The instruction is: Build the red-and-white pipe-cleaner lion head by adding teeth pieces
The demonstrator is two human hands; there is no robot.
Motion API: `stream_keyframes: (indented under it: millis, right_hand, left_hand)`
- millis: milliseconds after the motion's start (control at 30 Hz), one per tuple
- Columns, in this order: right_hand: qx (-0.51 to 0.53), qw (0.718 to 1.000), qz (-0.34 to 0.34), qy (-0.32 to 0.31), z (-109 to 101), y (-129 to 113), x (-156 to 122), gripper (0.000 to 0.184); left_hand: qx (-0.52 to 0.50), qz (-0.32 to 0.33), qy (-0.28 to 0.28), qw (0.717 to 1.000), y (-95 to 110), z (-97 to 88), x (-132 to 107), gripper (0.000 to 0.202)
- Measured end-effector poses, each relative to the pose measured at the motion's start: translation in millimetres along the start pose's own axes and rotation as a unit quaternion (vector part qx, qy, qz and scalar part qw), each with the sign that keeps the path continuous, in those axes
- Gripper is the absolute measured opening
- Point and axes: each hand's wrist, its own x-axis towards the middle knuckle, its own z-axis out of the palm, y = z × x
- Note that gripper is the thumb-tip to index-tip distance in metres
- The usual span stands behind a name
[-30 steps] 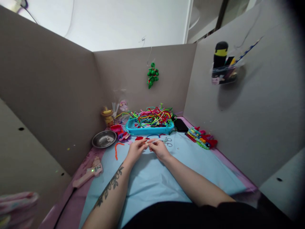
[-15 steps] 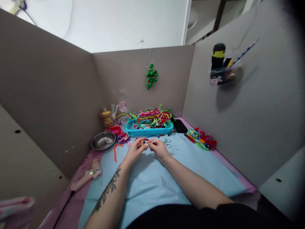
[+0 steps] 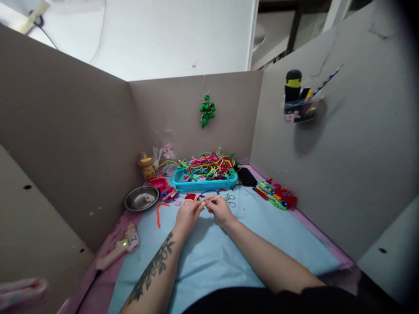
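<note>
The person's two bare hands meet near the middle of the pale blue sheet (image 3: 225,257), fingertips almost touching. The right hand (image 3: 221,211) pinches a slim white stick (image 3: 225,193) between thumb and fingers, the stick slanting up and away to the right, its far end near the grey loops of the scissors (image 3: 231,201). The left hand (image 3: 189,213) has its thumb and fingers drawn close at the near end of the stick; something small and pale may sit there, but I cannot tell whether they grip it. Just beyond the left hand lies a red piece (image 3: 190,197), partly hidden by the fingers, with a blue strand (image 3: 208,192) to its right. Farther back, a turquoise tray (image 3: 206,186) holds a heap of fuzzy coloured stems (image 3: 214,165). Left of the hands are a bent orange stem (image 3: 158,215), a metal bowl (image 3: 133,201) with small white bits (image 3: 149,198) in it, and, nearer the person, a pink glue gun (image 3: 113,257) with a green light lit. On the right, a flat black object (image 3: 247,177) lies beside the tray, and a cluster of bright fuzzy pieces (image 3: 276,195) rests by the grey side panel (image 3: 347,165)
</note>
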Motion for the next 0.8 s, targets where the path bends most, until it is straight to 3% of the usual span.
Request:
stream_keyframes:
  millis: [67,133,300,400,467,500,600,633,700,800]
  right_hand:
    - [-0.032,0.999,-0.014,-0.024,-3.1,-4.8,0.7,0.021]
    - [-0.062,0.995,-0.025,-0.072,-6.0,-13.3,0.5,0.019]
    - [-0.074,0.975,-0.018,-0.21,-11.9,-30.2,-1.6,0.026]
    - [-0.044,0.972,-0.024,-0.229,-13.8,-29.2,-1.2,0.027]
    - [-0.034,0.975,-0.023,-0.217,-13.5,-25.9,0.3,0.027]
    - [-0.036,0.979,-0.02,-0.2,-12.8,-24.1,1.3,0.027]
    - [-0.047,0.99,-0.006,-0.136,-10.0,-17.8,4.0,0.036]
    - [-0.054,0.991,0.002,-0.119,-9.0,-15.5,4.4,0.04]
    - [-0.084,0.991,0.026,-0.096,-7.4,-10.7,4.4,0.038]
    - [-0.127,0.987,0.065,-0.079,-5.6,-5.6,2.6,0.041]
  left_hand:
    - [-0.091,-0.045,-0.054,0.993,2.6,-2.5,1.9,0.034]
    - [-0.197,-0.089,-0.123,0.968,5.3,-7.3,3.2,0.041]
    - [-0.414,-0.186,-0.275,0.847,9.0,-19.2,-0.3,0.038]
    - [-0.458,-0.207,-0.302,0.81,10.0,-19.3,-2.4,0.038]
    - [-0.442,-0.195,-0.287,0.827,9.3,-16.6,-1.4,0.04]
    - [-0.411,-0.182,-0.262,0.854,8.4,-14.8,-0.5,0.041]
    - [-0.215,-0.128,-0.112,0.962,4.1,-9.3,1.9,0.04]
    - [-0.135,-0.109,-0.06,0.983,2.7,-7.8,1.9,0.037]
    - [0.002,-0.079,0.0,0.997,1.3,-5.5,0.9,0.032]
    - [0.135,-0.055,-0.01,0.989,2.5,-3.5,-1.5,0.031]
